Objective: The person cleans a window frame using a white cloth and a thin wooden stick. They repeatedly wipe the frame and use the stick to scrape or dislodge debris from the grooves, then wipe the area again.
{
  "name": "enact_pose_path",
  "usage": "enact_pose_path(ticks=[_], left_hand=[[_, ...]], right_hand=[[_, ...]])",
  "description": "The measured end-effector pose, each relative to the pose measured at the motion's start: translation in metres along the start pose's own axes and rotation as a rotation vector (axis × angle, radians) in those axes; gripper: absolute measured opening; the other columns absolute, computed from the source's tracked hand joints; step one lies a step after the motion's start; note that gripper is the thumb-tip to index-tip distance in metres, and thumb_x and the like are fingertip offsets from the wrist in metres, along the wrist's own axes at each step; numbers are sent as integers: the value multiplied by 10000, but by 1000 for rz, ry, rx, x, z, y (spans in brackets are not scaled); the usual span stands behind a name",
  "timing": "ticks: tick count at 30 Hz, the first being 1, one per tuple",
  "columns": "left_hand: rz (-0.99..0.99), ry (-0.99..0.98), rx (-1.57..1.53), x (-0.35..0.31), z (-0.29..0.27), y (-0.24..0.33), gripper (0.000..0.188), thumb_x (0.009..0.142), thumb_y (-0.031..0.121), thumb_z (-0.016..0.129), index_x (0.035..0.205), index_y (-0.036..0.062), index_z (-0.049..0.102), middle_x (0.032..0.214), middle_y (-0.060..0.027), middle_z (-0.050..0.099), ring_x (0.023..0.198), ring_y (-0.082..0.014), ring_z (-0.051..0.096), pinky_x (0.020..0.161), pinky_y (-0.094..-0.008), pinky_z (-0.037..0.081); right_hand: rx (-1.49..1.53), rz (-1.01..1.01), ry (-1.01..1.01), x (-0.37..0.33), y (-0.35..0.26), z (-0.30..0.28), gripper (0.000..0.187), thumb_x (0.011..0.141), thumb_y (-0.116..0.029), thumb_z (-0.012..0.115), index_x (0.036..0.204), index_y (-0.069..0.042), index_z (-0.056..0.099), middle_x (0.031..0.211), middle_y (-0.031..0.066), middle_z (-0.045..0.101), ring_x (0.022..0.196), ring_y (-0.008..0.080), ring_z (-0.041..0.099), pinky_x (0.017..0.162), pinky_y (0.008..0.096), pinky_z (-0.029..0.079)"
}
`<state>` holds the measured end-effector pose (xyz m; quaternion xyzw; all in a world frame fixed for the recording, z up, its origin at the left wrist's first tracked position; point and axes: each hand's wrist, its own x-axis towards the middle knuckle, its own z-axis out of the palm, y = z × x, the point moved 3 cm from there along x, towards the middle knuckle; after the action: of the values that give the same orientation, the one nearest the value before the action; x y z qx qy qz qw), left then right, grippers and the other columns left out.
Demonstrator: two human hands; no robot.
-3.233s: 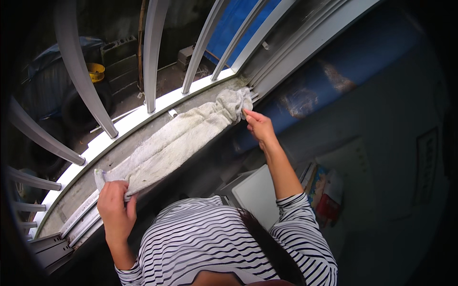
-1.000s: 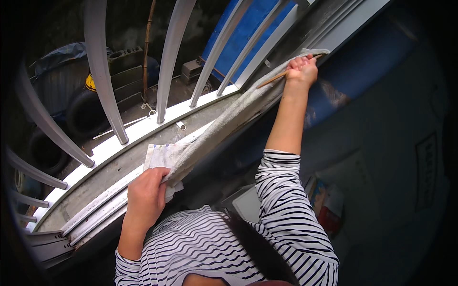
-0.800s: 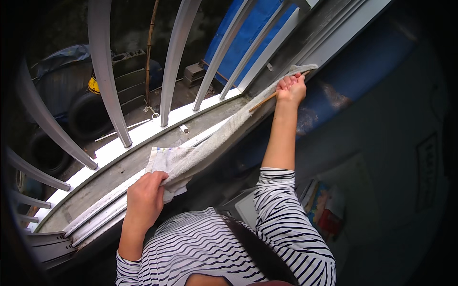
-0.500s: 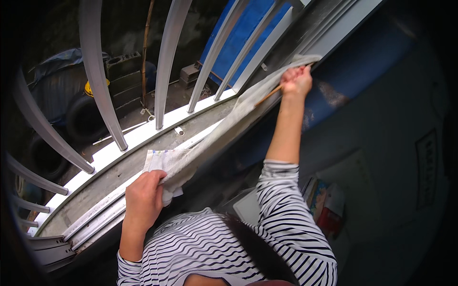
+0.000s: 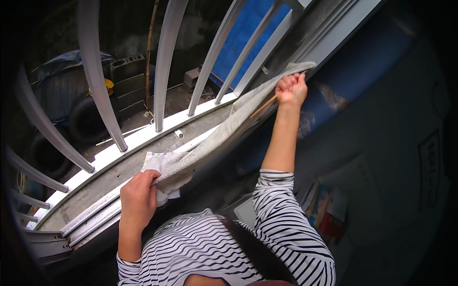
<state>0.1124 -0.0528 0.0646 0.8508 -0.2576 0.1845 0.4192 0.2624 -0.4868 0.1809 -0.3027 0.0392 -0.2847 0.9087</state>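
Note:
A long white cloth [image 5: 214,143] is stretched between my two hands, running slantwise above the window track. My left hand [image 5: 138,193] is closed on its near left end, where a loose corner with a coloured edge sticks up and some folds hang down. At the far right my right hand [image 5: 291,89] is closed round the other end of the cloth. A thin brown stick [image 5: 264,106] is in that same fist and points down to the left. The fist hides how stick and cloth meet.
White window bars [image 5: 168,62] rise along a grey sill [image 5: 129,170] with white sliding tracks [image 5: 98,219]. Outside lie dark tyres [image 5: 88,119], concrete blocks and a blue panel [image 5: 253,35]. Indoors, a dark blue surface [image 5: 343,81] lies right of the window, and books and packets [image 5: 324,205] sit at lower right.
Both hands have shifted slightly toward me and to the left, with the cloth still stretched between them. The stick has moved along with my right hand.

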Motion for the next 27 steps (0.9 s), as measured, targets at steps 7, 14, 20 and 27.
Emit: enact_pose_path(ticks=[7, 14, 20, 27], left_hand=[[-3, -15, 13, 4, 3, 4, 275, 734, -88, 617, 966, 60, 607, 821, -132, 624, 748, -330, 624, 642, -393, 496], [-9, -23, 19, 0, 2, 1, 282, 728, -86, 621, 969, 61, 611, 818, -131, 625, 751, -334, 626, 643, -392, 497], [1, -22, 21, 8, 2, 7, 288, 723, -85, 624, 970, 62, 612, 808, -133, 622, 745, -331, 625, 638, -394, 496], [8, -37, 37, 5, 3, 2, 283, 726, -82, 626, 967, 65, 613, 804, -132, 622, 736, -333, 623, 636, -399, 495]], right_hand=[[-27, 42, -136, 9, -28, 31, 440, 1044, -424, 389, 717, -138, 459, 536, -51, 294, 405, 91, 229, 360, 242, 187], [27, 91, -74, 6, -4, -1, 462, 1032, -472, 391, 722, -139, 475, 527, -46, 296, 385, 94, 226, 343, 244, 185], [57, 123, -224, 18, -26, 35, 469, 1046, -435, 366, 707, -121, 449, 526, -40, 296, 399, 95, 237, 361, 246, 197], [126, 94, -150, 4, 3, -6, 455, 1035, -463, 388, 736, -136, 492, 520, -51, 294, 390, 89, 232, 350, 241, 190]])
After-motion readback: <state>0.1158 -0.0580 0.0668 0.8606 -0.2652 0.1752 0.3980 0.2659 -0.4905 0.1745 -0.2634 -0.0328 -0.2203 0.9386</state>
